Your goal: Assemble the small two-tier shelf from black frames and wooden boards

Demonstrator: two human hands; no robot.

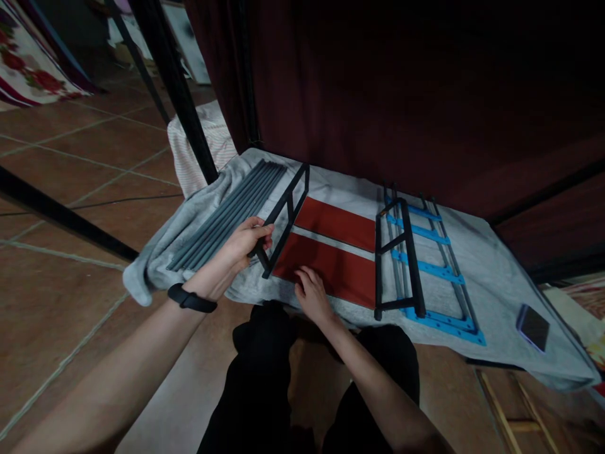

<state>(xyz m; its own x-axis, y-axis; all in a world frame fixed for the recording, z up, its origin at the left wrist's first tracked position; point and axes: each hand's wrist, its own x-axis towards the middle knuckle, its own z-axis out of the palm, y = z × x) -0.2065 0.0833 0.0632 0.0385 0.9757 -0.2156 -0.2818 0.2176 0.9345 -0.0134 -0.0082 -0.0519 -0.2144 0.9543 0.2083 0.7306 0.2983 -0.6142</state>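
black frame [290, 204], partly hidden by left grip [253, 241]

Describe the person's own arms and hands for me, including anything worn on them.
The left hand is ungloved; around its wrist sits a plain black wristband, with no readable marking. The right hand is ungloved too, with no band visible at the wrist. No sleeve shows on the visible part of either forearm.

The left hand [251, 238] is pinched closed, farther left; the right hand [312, 295] is held nearer, loosely bent.
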